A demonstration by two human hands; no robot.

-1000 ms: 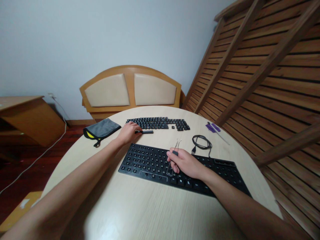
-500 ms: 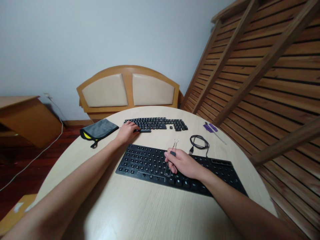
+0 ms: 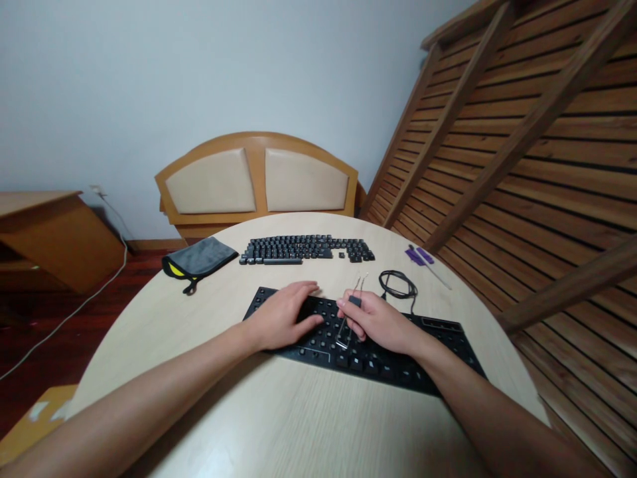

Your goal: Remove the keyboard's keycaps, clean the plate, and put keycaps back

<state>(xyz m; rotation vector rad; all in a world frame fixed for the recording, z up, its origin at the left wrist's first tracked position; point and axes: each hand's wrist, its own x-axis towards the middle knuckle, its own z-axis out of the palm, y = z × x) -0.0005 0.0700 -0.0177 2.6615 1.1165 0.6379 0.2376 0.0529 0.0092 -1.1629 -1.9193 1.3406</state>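
Right hand [image 3: 381,322]: grip closed, thumb and fingers around the dark middle of a wire keycap puller [image 3: 355,301], one wired end pointing up and away, the lower end just above or on the keyboard; contact there cannot be confirmed. Left hand [image 3: 281,318]: grip loosely open, fingers spread over the left half of the keyboard, nothing seen in it. Whether its fingertips bear on the switches cannot be told.

The black keyboard [image 3: 330,335] lies across the counter [image 3: 259,425], near the person. Most of its visible switches are bare; a few fitted keycaps [image 3: 357,362] show along its near edge. Detached keycaps [image 3: 293,247] lie in ordered rows beyond it, with a long spacebar [image 3: 283,261] at the near side of that layout. The coiled cable [image 3: 399,295] lies behind the keyboard, right of the puller.

Handling judged sound: hold the puller upright, centre its wires under opposite corners of one cap, and draw straight up with even force. A tilted pull would risk bending a switch stem or flicking the cap away. The left hand would serve best flat on the keyboard frame, steadying it, clear of bare stems. Each loose cap is better set down in its row order, so that its place is not lost.
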